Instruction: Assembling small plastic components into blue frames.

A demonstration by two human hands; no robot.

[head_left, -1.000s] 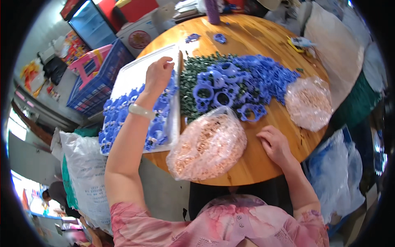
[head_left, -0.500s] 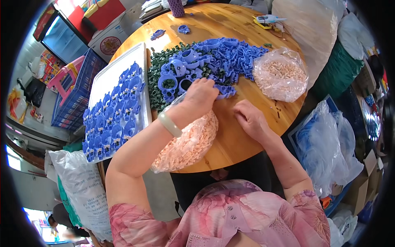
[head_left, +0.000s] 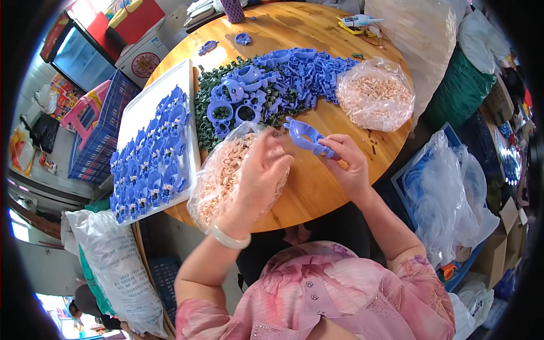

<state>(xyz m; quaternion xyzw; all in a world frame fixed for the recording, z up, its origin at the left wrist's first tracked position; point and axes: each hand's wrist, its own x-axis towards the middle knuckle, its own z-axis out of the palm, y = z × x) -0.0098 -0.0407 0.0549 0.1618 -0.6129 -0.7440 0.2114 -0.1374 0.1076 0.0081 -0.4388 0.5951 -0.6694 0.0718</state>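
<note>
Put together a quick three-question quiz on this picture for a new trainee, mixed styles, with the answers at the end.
1. Which hand holds a blue ring-shaped piece?
2. True or false: the plastic bag at the right side of the round table holds pale pieces.
3. Fill in the blank: the white tray left of the heap bears many pieces coloured ____.

Key:
1. The right hand. The left hand, blurred, is in front of the nearer bag; whether it touches the bag is unclear.
2. True.
3. Blue.
</note>
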